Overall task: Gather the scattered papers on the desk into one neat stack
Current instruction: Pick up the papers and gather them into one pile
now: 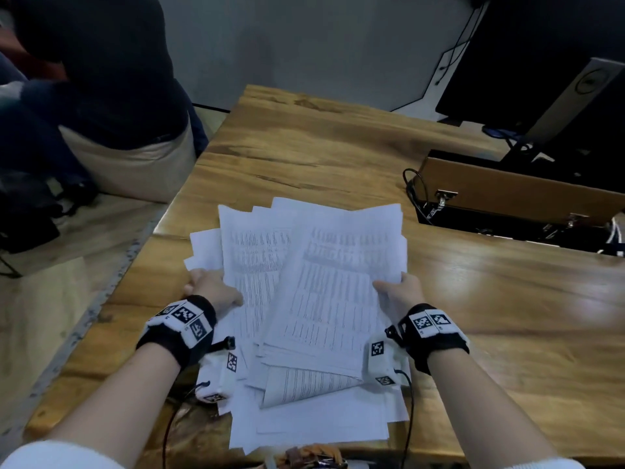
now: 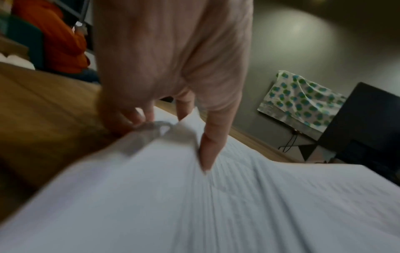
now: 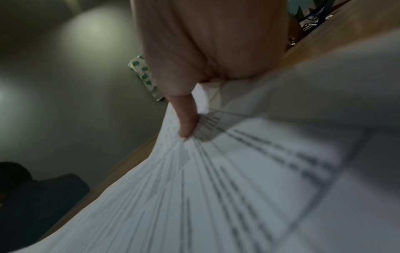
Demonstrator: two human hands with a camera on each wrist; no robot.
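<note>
A loose, fanned pile of white printed papers (image 1: 314, 299) lies over the near middle of the wooden desk (image 1: 338, 147). My left hand (image 1: 209, 287) grips the pile's left edge, thumb on top. In the left wrist view my left hand (image 2: 173, 119) has its thumb pressed on the sheets (image 2: 194, 205) and its fingers curled at their edge. My right hand (image 1: 399, 292) grips the right edge the same way. In the right wrist view my right hand's (image 3: 194, 102) thumb pins the printed sheets (image 3: 238, 188); its fingers are hidden beneath them. Both wrist views are blurred.
An open cable hatch (image 1: 517, 198) with wires lies in the desk at the right. A monitor on a stand (image 1: 558, 96) is behind it. A person in dark clothes (image 1: 101, 79) sits off the desk's left edge. Bare wood stretches beyond the pile.
</note>
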